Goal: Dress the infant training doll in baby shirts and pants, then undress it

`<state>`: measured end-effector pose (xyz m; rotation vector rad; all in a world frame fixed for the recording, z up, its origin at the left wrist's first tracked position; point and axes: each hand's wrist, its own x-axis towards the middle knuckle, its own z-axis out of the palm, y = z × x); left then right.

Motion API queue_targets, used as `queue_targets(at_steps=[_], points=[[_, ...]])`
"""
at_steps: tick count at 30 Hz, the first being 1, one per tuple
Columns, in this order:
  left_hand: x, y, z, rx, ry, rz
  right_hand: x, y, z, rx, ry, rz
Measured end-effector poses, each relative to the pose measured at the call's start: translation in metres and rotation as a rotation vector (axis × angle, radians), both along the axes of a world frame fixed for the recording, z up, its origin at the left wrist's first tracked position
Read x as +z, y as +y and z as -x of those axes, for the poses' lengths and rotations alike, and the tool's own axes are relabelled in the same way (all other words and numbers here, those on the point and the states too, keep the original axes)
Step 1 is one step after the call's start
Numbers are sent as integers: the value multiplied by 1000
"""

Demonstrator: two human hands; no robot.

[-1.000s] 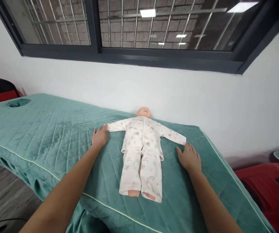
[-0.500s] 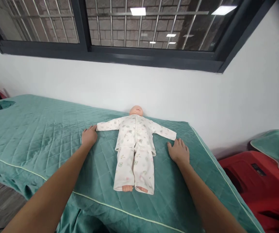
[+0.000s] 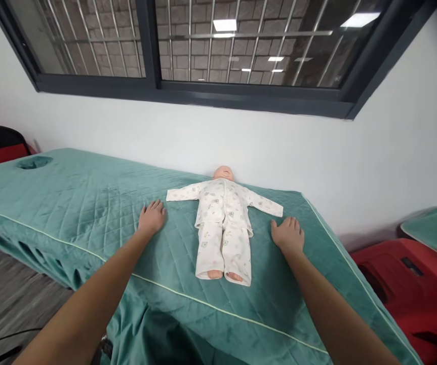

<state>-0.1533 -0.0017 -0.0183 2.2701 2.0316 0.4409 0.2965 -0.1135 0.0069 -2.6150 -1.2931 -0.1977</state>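
A baby doll (image 3: pixel 224 173) lies on its back on the green quilted bed cover (image 3: pixel 100 203), its head toward the wall. It wears a white patterned long-sleeved top (image 3: pixel 224 203) and matching trousers (image 3: pixel 223 251), with both sleeves stretched out sideways and the feet partly showing at the trouser hems. My left hand (image 3: pixel 152 217) rests palm down on the cover, just short of one sleeve end, fingers extended. On the other side my right hand (image 3: pixel 288 234) lies flat below the other cuff, fingers extended and holding nothing.
Behind the bed rises a white wall (image 3: pixel 127 126) with a dark-framed barred window (image 3: pixel 248 94). At the right stands a red plastic object (image 3: pixel 400 284) partly under a green cloth (image 3: pixel 434 233). A face hole (image 3: pixel 35 162) is at the bed's left; a cable (image 3: pixel 9 335) runs near the floor.
My left hand has drawn back from the sleeve end it was beside. My right hand sits slightly lower relative to the other cuff. The view has shifted; the doll lies the same way.
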Motion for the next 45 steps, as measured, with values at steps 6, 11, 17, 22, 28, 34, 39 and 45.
queue_targets(at_steps=[6, 11, 17, 22, 28, 34, 39, 45], points=[[4, -34, 82, -15, 51, 45, 5, -31, 5, 121, 7, 48], [-17, -73, 167, 108, 34, 21, -14, -104, 12, 344, -12, 65], [-28, -159, 97, 39, -334, -263, -25, -178, 67, 577, 165, -246], [-11, -224, -46, -172, -590, -185, 0, -183, 128, 683, 375, -355], [2, -231, -104, -162, -801, -84, 19, -161, 170, 822, 218, -341], [15, -229, -107, -189, -933, 67, 19, -138, 186, 794, 72, -272], [24, -240, -103, -202, -1008, 31, 23, -137, 186, 840, 109, -321], [10, -243, -99, -133, -944, 18, 19, -152, 181, 875, 190, -386]])
